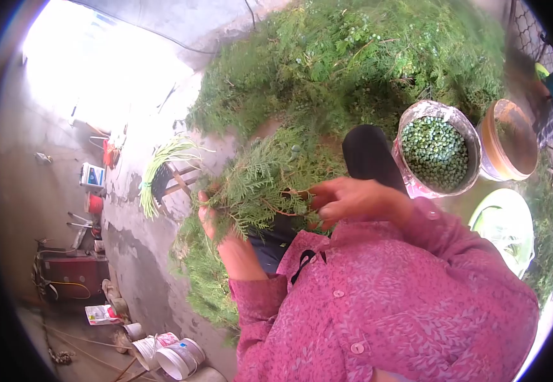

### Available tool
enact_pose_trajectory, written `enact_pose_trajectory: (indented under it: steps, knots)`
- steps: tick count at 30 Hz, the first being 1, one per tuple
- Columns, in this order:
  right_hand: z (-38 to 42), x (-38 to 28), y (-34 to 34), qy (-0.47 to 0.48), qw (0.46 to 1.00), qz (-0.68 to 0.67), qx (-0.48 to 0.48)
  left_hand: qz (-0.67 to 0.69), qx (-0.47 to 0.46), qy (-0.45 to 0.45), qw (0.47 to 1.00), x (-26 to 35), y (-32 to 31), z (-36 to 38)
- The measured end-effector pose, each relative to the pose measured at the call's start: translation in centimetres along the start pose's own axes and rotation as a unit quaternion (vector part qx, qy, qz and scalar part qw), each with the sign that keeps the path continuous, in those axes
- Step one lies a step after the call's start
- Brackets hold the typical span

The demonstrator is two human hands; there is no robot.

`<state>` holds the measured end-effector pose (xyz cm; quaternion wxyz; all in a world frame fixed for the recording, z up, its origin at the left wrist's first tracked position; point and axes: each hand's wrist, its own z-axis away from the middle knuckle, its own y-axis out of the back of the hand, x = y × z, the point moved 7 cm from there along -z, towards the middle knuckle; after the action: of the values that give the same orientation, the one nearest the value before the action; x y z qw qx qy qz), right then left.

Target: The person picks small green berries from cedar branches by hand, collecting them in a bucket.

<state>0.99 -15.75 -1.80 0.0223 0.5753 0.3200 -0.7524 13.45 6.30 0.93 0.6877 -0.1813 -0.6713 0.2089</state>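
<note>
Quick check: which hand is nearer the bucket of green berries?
The right. The right hand is below and left of the bucket of green berries in view, not touching it; the left hand is much farther left, at the other side of the leafy sprig.

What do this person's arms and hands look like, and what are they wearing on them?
The left hand and right hand are human and ungloved. The left sleeve and right sleeve are pink with a mottled pattern, paler in places. Both end short of the wrist, leaving some forearm bare. No cables or watch show.
</note>
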Motion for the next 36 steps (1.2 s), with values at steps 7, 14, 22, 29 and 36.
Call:
enact_pose_trajectory:
  steps: [7, 14, 22, 29, 36]
  knots:
    - [-4.2, 1.9, -3.7, -0.051, 0.973, -0.224, -0.033, 0.029, -0.03, 0.006, 0.999, 1.3, 0.7, 0.4]
    - [-2.1, -0.3, -3.8, 0.01, 0.994, -0.083, 0.073, 0.136, 0.033, 0.036, 0.989, 0.5, 4.7, -1.3]
    - [1.0, -1.9, -2.5, 0.044, 0.994, -0.064, 0.077, 0.119, -0.045, 0.035, 0.991, -0.7, 2.9, -2.2]
    - [0.3, -0.9, -2.8, 0.079, 0.919, -0.379, 0.072, 0.077, 0.044, 0.013, 0.996, -1.3, 2.7, -1.7]
    - [1.2, -1.6, -3.3, 0.095, 0.921, -0.377, 0.031, 0.015, -0.01, 0.008, 1.0, -2.8, 6.0, -4.2]
